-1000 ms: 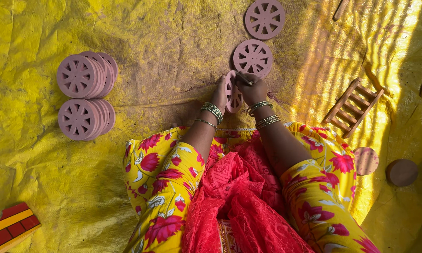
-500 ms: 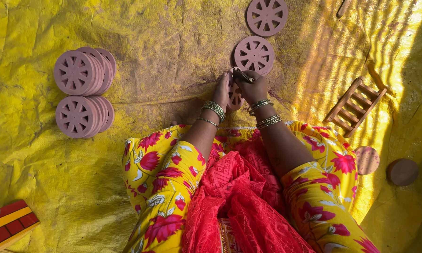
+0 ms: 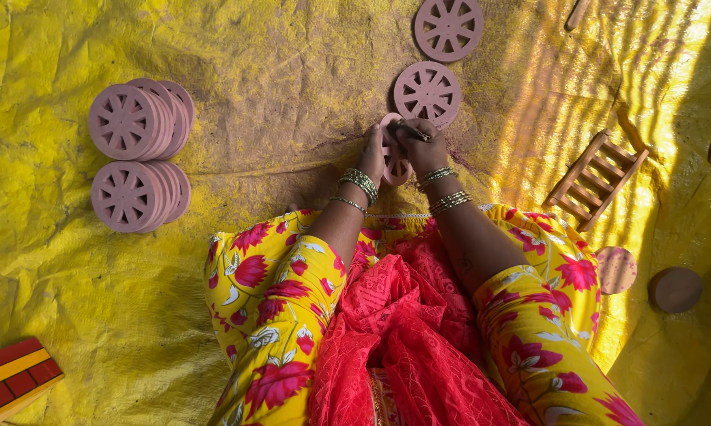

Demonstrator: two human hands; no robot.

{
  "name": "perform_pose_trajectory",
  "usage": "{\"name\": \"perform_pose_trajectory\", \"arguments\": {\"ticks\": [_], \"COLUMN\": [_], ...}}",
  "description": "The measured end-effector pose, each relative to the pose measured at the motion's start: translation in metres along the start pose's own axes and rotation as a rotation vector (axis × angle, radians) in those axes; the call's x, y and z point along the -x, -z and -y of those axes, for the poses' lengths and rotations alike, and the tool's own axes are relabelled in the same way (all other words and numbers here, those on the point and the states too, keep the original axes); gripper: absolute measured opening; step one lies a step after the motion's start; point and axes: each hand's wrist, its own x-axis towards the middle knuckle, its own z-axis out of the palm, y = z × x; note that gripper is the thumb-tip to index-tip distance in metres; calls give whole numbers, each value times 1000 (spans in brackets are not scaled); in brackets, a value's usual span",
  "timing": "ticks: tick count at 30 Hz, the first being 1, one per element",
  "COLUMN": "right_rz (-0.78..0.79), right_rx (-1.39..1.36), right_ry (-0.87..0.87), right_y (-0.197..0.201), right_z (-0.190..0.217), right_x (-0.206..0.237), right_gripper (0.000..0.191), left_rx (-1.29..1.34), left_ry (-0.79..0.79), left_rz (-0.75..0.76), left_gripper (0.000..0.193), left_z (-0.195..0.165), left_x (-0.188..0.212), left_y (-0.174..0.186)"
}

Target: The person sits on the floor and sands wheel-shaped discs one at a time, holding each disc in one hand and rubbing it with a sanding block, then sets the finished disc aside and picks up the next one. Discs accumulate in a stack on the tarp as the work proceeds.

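Note:
A pink clay wheel (image 3: 395, 162) with spokes stands on edge on the yellow sheet (image 3: 276, 95) in front of my knees. My left hand (image 3: 373, 154) holds it from the left side. My right hand (image 3: 422, 146) grips a thin dark tool (image 3: 409, 131) whose tip rests on the wheel's upper rim. Both wrists wear several bangles. Just beyond my hands lies a flat pink wheel (image 3: 428, 93), and another pink wheel (image 3: 448, 28) lies farther off.
Two stacks of pink wheels (image 3: 138, 118) (image 3: 137, 195) lie on their sides at the left. A small brown ladder-like frame (image 3: 596, 180) rests at the right, with a round disc (image 3: 615, 270) and a brown lump (image 3: 675, 289) nearby. A red and yellow piece (image 3: 12, 383) sits bottom left.
My hands have stayed on the upright wheel, with the tool shifting slightly along its rim. The view has drifted a little; nothing else moved.

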Motion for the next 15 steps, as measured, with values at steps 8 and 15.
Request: {"name": "perform_pose_trajectory", "arguments": {"ticks": [8, 15], "right_rz": [-422, -155], "right_rx": [791, 789], "right_ry": [429, 315], "right_y": [8, 0], "right_z": [2, 8], "right_x": [-6, 1], "right_gripper": [22, 28], "left_rx": [-67, -138], "left_ry": [-42, -93], "left_rz": [54, 89], "left_gripper": [65, 71], "left_z": [-3, -1], "left_x": [2, 3], "left_y": [-1, 1]}}
